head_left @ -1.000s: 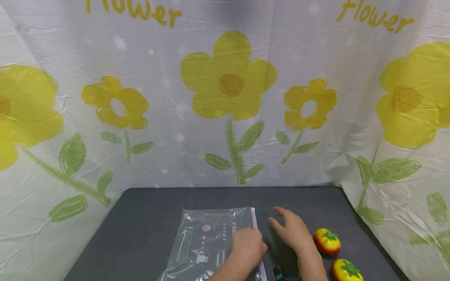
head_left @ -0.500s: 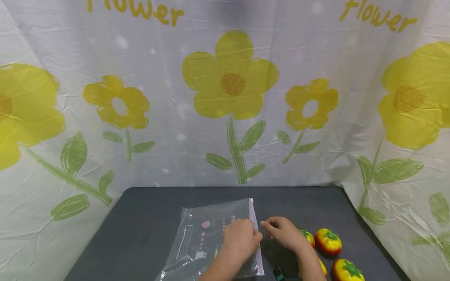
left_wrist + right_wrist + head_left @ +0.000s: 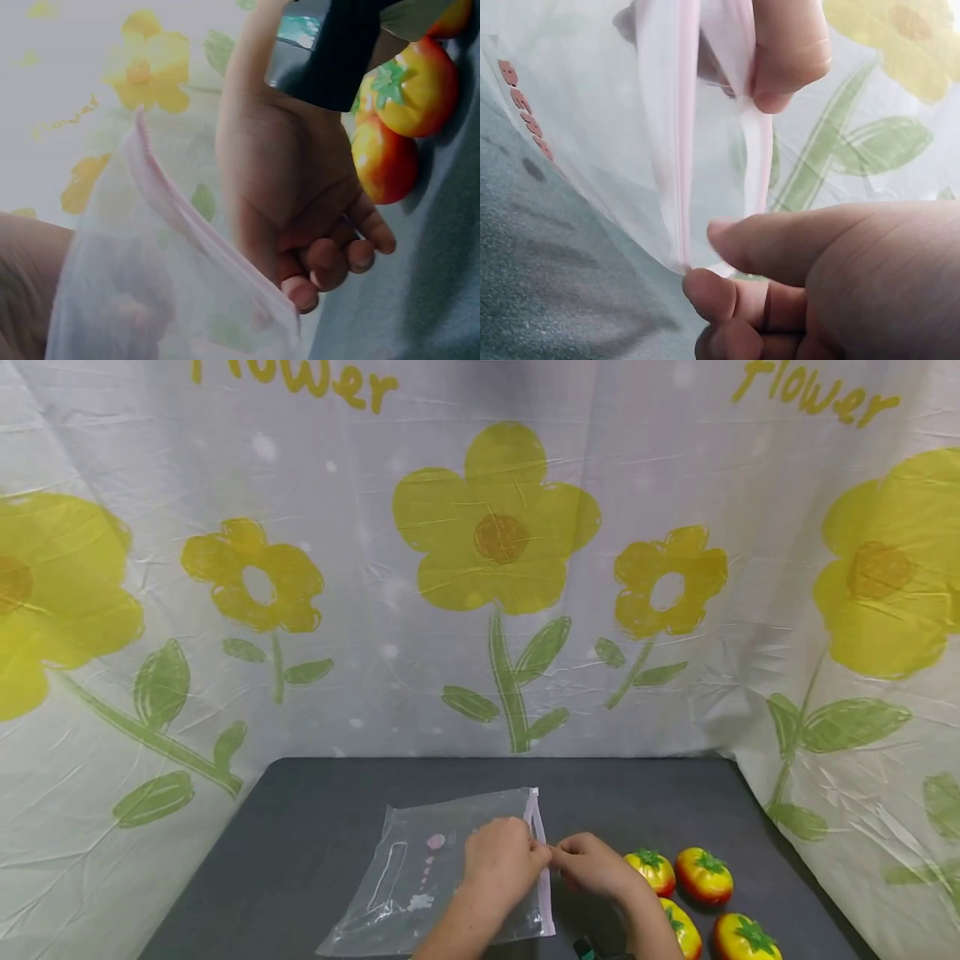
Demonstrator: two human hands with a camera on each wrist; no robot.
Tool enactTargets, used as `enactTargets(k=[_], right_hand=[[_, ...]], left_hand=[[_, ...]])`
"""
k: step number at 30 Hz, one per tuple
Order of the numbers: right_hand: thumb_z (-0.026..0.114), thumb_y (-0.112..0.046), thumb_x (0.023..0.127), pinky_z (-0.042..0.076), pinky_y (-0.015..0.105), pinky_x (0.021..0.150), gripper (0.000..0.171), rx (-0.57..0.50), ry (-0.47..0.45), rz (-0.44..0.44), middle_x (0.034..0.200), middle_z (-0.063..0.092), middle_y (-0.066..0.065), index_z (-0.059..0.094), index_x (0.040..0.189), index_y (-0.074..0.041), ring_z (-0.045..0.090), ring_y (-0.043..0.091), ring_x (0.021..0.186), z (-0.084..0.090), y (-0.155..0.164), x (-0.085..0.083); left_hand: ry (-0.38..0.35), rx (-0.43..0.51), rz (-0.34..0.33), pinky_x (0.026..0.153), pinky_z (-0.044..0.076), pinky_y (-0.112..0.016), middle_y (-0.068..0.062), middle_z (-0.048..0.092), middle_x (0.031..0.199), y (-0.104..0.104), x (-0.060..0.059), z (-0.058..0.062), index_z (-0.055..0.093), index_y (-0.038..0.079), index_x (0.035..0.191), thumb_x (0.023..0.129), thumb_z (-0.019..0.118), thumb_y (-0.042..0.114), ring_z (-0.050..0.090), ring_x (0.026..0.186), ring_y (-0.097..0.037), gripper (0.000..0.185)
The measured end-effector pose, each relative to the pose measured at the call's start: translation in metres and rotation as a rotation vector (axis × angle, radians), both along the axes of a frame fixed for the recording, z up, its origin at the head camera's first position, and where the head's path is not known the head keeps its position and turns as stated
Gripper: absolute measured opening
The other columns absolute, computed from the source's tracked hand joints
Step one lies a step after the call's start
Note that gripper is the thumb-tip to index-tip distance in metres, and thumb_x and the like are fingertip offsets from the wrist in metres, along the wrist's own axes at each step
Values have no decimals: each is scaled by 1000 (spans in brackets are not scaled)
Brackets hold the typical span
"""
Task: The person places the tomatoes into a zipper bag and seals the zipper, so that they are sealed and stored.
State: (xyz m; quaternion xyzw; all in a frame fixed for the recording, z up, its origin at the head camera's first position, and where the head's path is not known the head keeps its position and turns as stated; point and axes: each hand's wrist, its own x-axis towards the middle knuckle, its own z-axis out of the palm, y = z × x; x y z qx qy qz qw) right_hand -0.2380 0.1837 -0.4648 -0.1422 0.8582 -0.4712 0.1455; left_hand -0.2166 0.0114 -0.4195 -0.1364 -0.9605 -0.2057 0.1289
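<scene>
A clear plastic zip bag (image 3: 408, 881) with a pale pink zip strip stands partly raised from the dark table. My left hand (image 3: 498, 864) grips it close to the zip edge, its fingers curled over the plastic. My right hand (image 3: 592, 864) meets the same edge, its fingertips near the left thumb. Seen from the right wrist, the two pink strips (image 3: 686, 135) part into a gap, and the right thumb and forefinger pinch the lower rim. The left wrist view has the right hand (image 3: 296, 180) beside the bag's edge, with the left hand largely behind the plastic.
Several yellow-and-red tomato-like fruits (image 3: 703, 875) with green tops lie right of the right forearm. A dark wrist strap (image 3: 330, 56) is on the right wrist. A white curtain (image 3: 375, 677) printed with yellow flowers hangs behind the table (image 3: 315, 810).
My right hand has come down and left onto the zip edge, its fingers closing. My left hand has lifted the bag's edge and shifted slightly left. More fruits show beside the right forearm.
</scene>
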Motion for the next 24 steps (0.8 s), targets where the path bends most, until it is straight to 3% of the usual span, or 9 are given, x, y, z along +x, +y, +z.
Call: enactTargets(k=[3, 10, 16, 24], right_hand=[[55, -41, 91, 25, 26, 43, 54, -7, -25, 1, 47, 43, -3, 55, 68, 7, 33, 9, 40, -1, -1, 0], [57, -34, 91, 29, 26, 43, 41, -20, -14, 14, 48, 44, -3, 47, 58, -10, 35, 10, 41, -3, -4, -1], [58, -25, 89, 29, 26, 43, 35, -18, 18, -1, 48, 41, -2, 49, 60, -9, 36, 10, 41, -3, -7, -1], [61, -26, 85, 25, 25, 40, 34, 72, 96, -44, 47, 39, -4, 51, 58, -8, 35, 10, 41, -6, -7, 0]], left_hand=[[16, 10, 3, 39, 25, -29, 9, 31, 49, -2, 0, 1, 32, 19, 43, 69, 61, 26, 27, 45, -9, 40], [0, 33, -12, 38, 20, -28, 12, 21, 45, -5, 0, 4, 30, 20, 43, 70, 62, 24, 21, 44, -7, 42], [-39, 17, -21, 41, 24, -28, 11, 26, 46, -8, 4, 6, 34, 20, 43, 70, 65, 27, 25, 44, -7, 42], [-9, 48, 47, 38, 23, -30, 8, 28, 49, -12, 4, 10, 29, 20, 44, 63, 58, 21, 25, 44, -10, 35]])
